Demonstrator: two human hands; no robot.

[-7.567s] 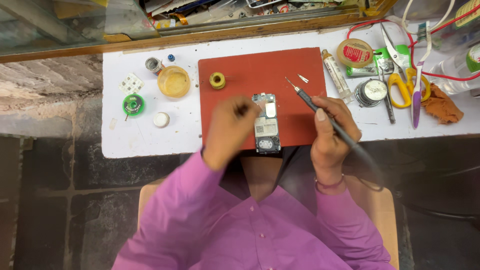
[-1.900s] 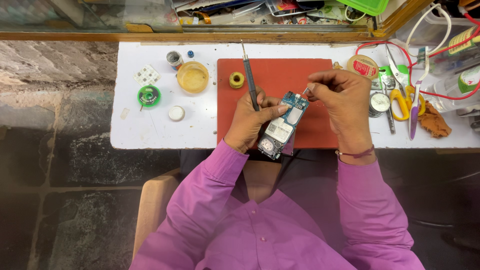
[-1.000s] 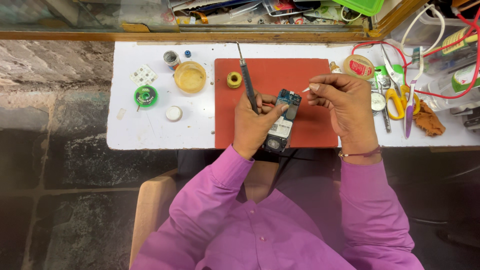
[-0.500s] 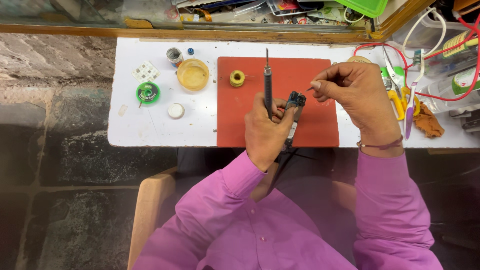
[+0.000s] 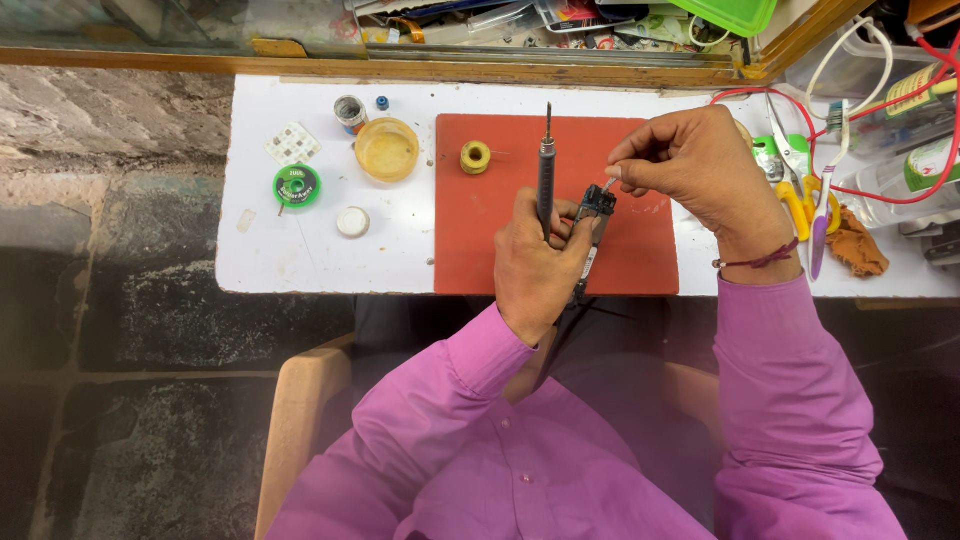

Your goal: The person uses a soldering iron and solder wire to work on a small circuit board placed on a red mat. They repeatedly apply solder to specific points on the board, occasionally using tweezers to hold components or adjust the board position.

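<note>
**Small part lifted off an opened phone over the red mat**

I saw my left hand [image 5: 535,268] clenched around two things at once: a dark pen-like tool [image 5: 546,172] standing upright, tip toward the top of the frame, and an opened phone [image 5: 593,220] tipped on its edge over the red mat [image 5: 500,240] at the centre of the white counter [image 5: 300,250]. My right hand [image 5: 690,165] sat just right of the phone's top end, finger and thumb pinched on a tiny pale part [image 5: 607,184], too small to identify. I judged the step to be a repair on the phone's upper end, with that part being handled. The next move would call for a steady pinch and a firm left-hand grip. A yellow spool [image 5: 475,156] lay on the mat's upper left, apart.
</note>
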